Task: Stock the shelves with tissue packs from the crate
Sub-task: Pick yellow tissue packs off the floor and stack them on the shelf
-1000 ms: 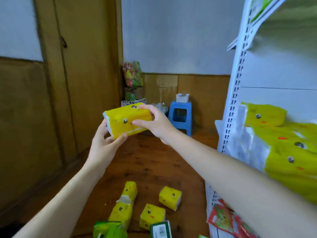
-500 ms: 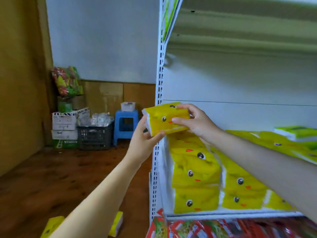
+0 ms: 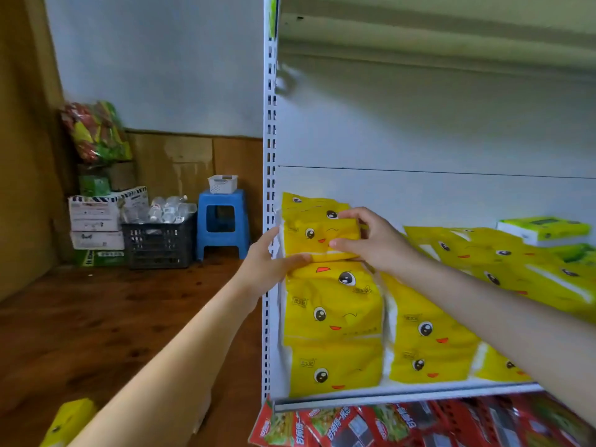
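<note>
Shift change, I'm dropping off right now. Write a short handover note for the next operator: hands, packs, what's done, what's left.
Left hand grips the left end of a yellow tissue pack; right hand grips its right end.
The pack is at the top of the left stack on the shelf, not yet released.
Done: several stacks of yellow packs stand on the shelf.
Left: release this one; a loose pack lies on the floor, lower left.

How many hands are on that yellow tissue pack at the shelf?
2. The left hand grips the yellow tissue pack at its left end; the right hand pinches its right end, atop the leftmost stack. No other hand shows.
</note>
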